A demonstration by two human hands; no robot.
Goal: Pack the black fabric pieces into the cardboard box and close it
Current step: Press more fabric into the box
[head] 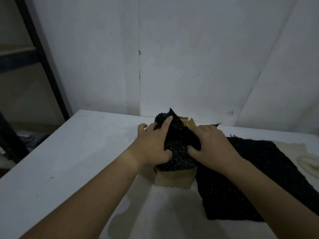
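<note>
A small brown cardboard box (pixel 174 178) stands on the white table, its top open. A bunched piece of black sparkly fabric (pixel 179 142) bulges out of the box top. My left hand (pixel 151 144) presses on the fabric's left side, fingers spread, thumb tucked under the bundle's near edge. My right hand (pixel 212 145) lies on its right side, thumb curled into the cloth. A second, flat black fabric piece (pixel 241 183) lies on the table just right of the box, partly under my right forearm.
The white table (pixel 69 161) runs up to a white wall behind the box. A pale cloth (pixel 309 163) lies at the table's right edge. A dark metal shelf frame (pixel 43 57) stands off the table's left side.
</note>
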